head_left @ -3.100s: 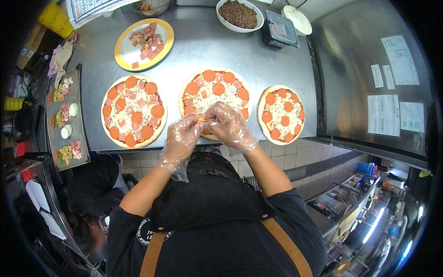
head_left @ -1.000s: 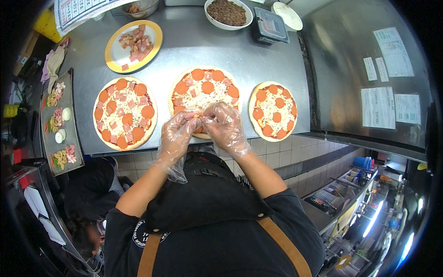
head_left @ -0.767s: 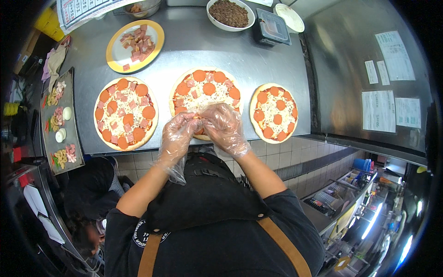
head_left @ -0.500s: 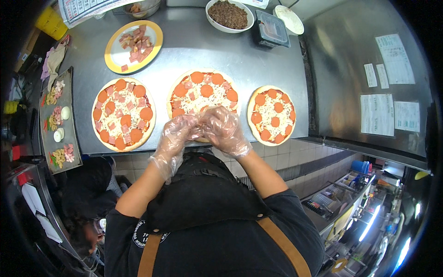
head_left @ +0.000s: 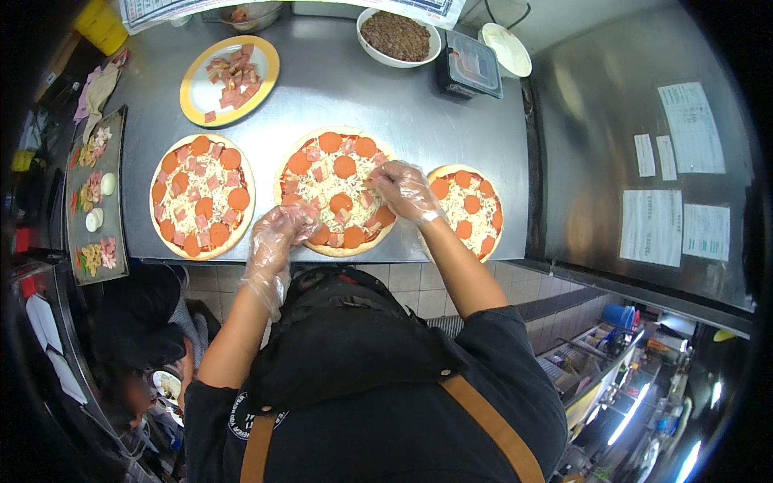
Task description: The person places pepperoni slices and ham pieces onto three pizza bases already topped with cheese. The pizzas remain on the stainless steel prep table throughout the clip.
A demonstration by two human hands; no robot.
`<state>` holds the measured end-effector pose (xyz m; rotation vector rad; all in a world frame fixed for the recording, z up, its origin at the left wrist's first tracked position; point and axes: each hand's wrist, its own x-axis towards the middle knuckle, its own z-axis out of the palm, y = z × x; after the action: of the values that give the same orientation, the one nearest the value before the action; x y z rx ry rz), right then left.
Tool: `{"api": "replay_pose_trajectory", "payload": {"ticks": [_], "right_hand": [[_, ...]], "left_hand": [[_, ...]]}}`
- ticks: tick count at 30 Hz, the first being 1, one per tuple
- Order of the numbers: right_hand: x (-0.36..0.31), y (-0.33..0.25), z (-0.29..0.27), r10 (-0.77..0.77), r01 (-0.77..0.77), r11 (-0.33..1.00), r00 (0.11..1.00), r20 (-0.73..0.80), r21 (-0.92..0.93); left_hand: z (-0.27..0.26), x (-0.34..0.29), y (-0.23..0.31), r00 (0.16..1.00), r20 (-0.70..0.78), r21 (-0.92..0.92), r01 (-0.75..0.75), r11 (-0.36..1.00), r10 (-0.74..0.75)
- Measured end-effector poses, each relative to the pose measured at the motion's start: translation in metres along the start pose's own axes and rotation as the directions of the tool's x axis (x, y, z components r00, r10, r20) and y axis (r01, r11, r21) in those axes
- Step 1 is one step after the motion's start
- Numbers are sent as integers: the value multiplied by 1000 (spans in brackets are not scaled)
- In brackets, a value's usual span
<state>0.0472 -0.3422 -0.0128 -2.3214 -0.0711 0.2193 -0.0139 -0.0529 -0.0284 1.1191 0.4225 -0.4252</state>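
Three pizzas lie in a row on the steel tabletop [head_left: 419,105]. The work in hand is the middle pizza [head_left: 338,189], near the front edge, carrying pepperoni rounds, cheese and pink ham squares.

Left hand [head_left: 278,229], in a loose clear plastic glove, hovers over the lower left rim of the middle pizza. Its fingers are curled inward; whether the grip encloses any pieces cannot be told, as the crumpled glove obscures them.

Right hand [head_left: 407,189], also gloved, rests over the right side of the same pizza, fingers bent down toward the topping. It appears to pinch or set a small piece, but the view does not confirm this.

Progress, as judged: the left pizza [head_left: 201,196] is thickly covered with pepperoni and ham and looks finished. The middle pizza has ham spread over most of its surface and seems near complete. The small right pizza [head_left: 467,208], partly behind the right wrist, shows pepperoni and cheese with little or no ham visible, so it likely remains to be done.

Supply: a yellow-rimmed plate [head_left: 229,80] of ham pieces sits behind the left pizza, well apart from both hands. A white bowl [head_left: 398,36] of brown minced topping stands at the back.
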Motion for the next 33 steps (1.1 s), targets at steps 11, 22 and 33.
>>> {"api": "replay_pose_trajectory", "payload": {"ticks": [11, 22, 33], "right_hand": [[-3, -31, -9, -14, 15, 980, 1000, 5, -200], [-3, -13, -3, -88, -56, 877, 957, 275, 476], [43, -8, 25, -55, 38, 998, 936, 349, 55]], "left_hand": [[18, 2, -23, 990, -13, -3, -138, 990, 137], [82, 11, -11, 998, -58, 187, -12, 982, 23], [9, 8, 1, 944, -255, 67, -200, 977, 211]]}}
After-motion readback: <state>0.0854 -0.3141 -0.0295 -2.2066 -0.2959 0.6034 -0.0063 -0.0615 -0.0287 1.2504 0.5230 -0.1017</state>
